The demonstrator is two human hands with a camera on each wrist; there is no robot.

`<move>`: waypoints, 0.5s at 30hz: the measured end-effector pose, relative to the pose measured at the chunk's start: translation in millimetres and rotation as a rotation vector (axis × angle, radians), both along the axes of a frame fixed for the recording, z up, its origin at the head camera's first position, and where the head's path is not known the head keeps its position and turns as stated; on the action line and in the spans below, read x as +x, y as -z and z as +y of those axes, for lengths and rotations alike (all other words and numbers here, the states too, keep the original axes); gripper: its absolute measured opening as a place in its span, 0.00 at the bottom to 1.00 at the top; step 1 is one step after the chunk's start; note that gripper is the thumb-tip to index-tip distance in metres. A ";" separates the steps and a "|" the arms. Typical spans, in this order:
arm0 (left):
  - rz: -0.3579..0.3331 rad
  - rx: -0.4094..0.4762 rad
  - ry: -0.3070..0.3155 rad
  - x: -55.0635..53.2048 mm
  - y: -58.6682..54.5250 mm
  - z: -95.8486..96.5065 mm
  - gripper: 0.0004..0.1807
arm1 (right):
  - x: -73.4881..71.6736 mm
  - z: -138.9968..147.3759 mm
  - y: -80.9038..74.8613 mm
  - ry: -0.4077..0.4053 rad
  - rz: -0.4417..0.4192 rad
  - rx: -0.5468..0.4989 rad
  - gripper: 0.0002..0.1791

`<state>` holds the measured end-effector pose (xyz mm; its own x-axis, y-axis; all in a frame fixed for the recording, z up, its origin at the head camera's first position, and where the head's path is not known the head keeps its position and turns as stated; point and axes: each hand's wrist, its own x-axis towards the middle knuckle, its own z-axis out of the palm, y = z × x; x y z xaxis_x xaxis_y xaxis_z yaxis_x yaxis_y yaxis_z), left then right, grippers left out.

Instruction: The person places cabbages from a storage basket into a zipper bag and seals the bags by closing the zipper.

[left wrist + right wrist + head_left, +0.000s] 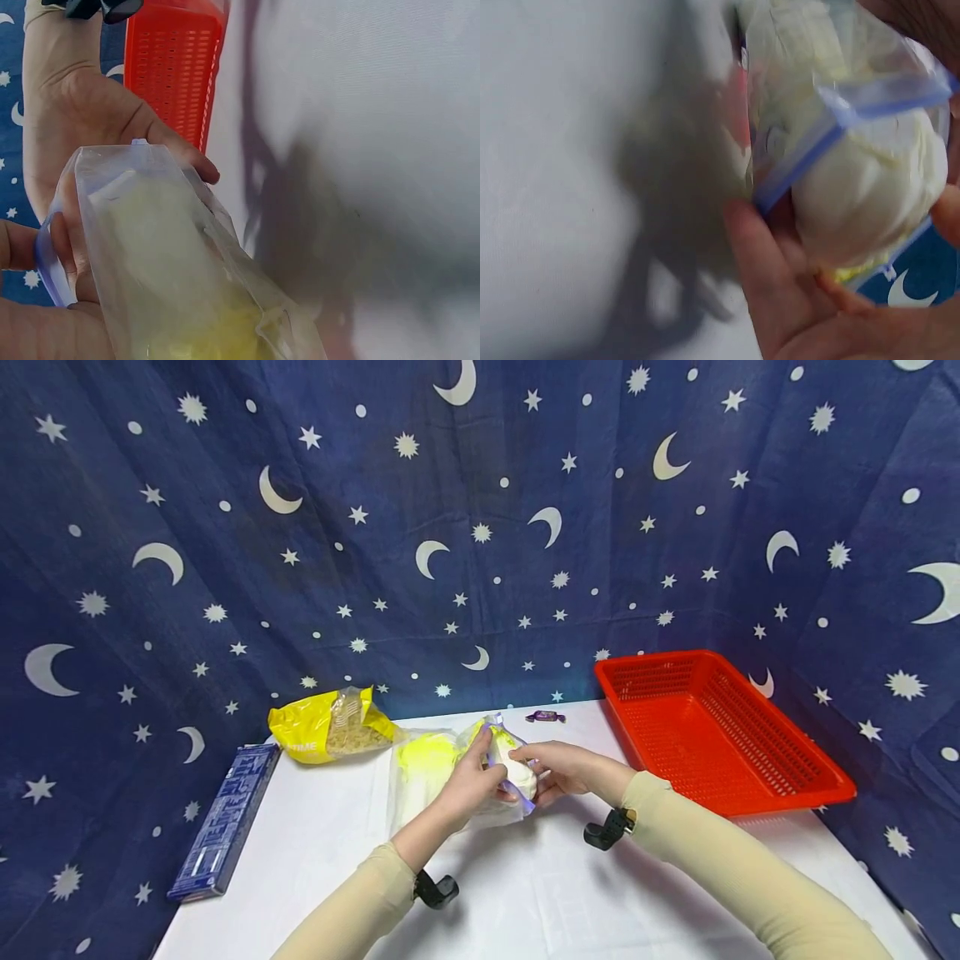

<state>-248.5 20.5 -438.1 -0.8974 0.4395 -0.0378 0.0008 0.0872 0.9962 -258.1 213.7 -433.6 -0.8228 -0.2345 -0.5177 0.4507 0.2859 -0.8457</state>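
Over the middle of the table, a white-and-yellow napa cabbage [518, 772] sits partly inside a clear zip bag [142, 225] with a purple-blue zip edge. The left hand [471, 779] pinches the bag's open edge on its left side. Fingers and thumb of the right hand [566, 767] grip the cabbage's thick white base [862, 195], which shows at the bag's mouth in the right wrist view. Its yellow leafy end lies deeper in the bag. Beneath and left of the hands, a second bagged napa cabbage [420, 768] lies flat on the table.
A red plastic basket [712, 735] stands at the right. Along the back left lies a yellow bag of pasta [330, 727], with a long blue box [225, 822] at the left edge. Near the back edge rests a small purple-wrapped candy [546, 716]. A starry curtain [480, 527] hangs behind.
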 end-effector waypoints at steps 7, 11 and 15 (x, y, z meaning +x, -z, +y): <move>-0.012 -0.029 -0.010 0.1 -0.2 -1.7 0.49 | 1.2 8.4 1.3 -0.038 -0.034 -0.107 0.32; -0.019 -0.019 0.018 1.4 -2.9 0.4 0.49 | 5.8 4.3 1.4 -0.070 0.020 -0.049 0.47; 0.003 -0.016 0.019 1.6 -5.8 0.9 0.48 | 10.5 -2.7 1.3 -0.121 0.096 0.032 0.47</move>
<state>-246.8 21.4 -432.3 -0.8889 0.4561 -0.0428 0.0052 0.1034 0.9946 -247.5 211.0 -434.8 -0.8355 -0.3196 -0.4470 0.3291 0.3603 -0.8729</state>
